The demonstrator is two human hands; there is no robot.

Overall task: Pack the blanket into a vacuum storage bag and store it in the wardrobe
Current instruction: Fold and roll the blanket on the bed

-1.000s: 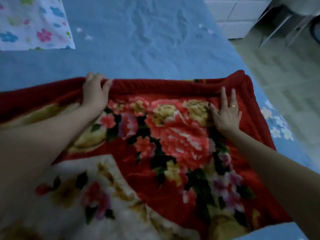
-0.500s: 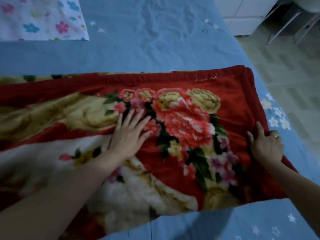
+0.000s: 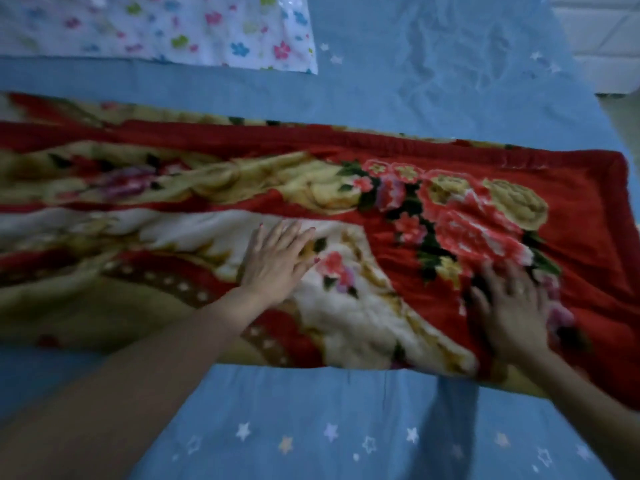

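The right hand point(image 3: 512, 317) is smeared by motion blur, so its fingers point(image 3: 491, 282) melt into the pattern beneath them and their exact spread and contact cannot be told. The blanket point(image 3: 398, 209) runs out of the picture's left edge, far to the left of the left hand's fingers point(image 3: 287, 233), so its full length is unseen; its near right corner, below the right hand, is cut by the right edge and partly covered by the forearm. Beyond the fingers, the flowered pillow point(image 3: 194, 32) is cropped by the top edge. Both forearms leave the frame at the bottom. What lies under the blanket's folded layers stays hidden.
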